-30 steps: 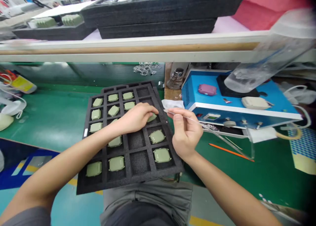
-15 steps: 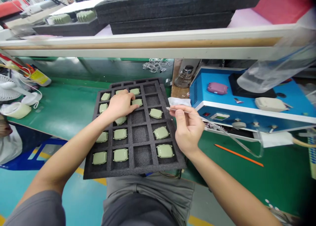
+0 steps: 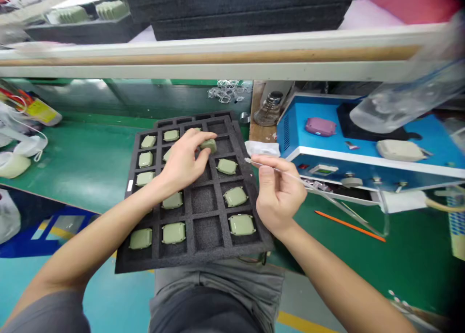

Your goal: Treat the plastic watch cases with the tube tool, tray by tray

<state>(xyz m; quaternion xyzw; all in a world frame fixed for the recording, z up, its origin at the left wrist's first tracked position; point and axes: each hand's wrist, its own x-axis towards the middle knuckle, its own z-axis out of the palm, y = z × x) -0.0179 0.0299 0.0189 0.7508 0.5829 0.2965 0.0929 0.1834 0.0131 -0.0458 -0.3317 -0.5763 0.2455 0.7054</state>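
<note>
A black foam tray (image 3: 196, 260) lies tilted toward me at the bench edge, with pale green watch cases (image 3: 173, 233) in many of its pockets. Over the tray's upper middle, my left hand (image 3: 183, 161) pinches one green watch case (image 3: 209, 145) between thumb and fingers; it looks tipped up out of its pocket. Beside the tray's right edge, my right hand (image 3: 279, 192) is closed around a thin clear tube with a small pale tip (image 3: 248, 160) that points left. The tube's slack (image 3: 348, 209) trails to the blue machine.
On the right stands a blue machine (image 3: 363, 170) bearing a purple case (image 3: 320, 126) and a beige case (image 3: 398, 150). An orange stick (image 3: 348, 225) lies on the green bench. A glass bottle (image 3: 269, 110) stands behind the tray. Overhead, a white shelf (image 3: 218, 71) carries stacked black foam trays.
My left hand has shifted slightly right and raised a green watch case from its pocket. My right hand stays nearly in place with the tube. The view has moved a little.
</note>
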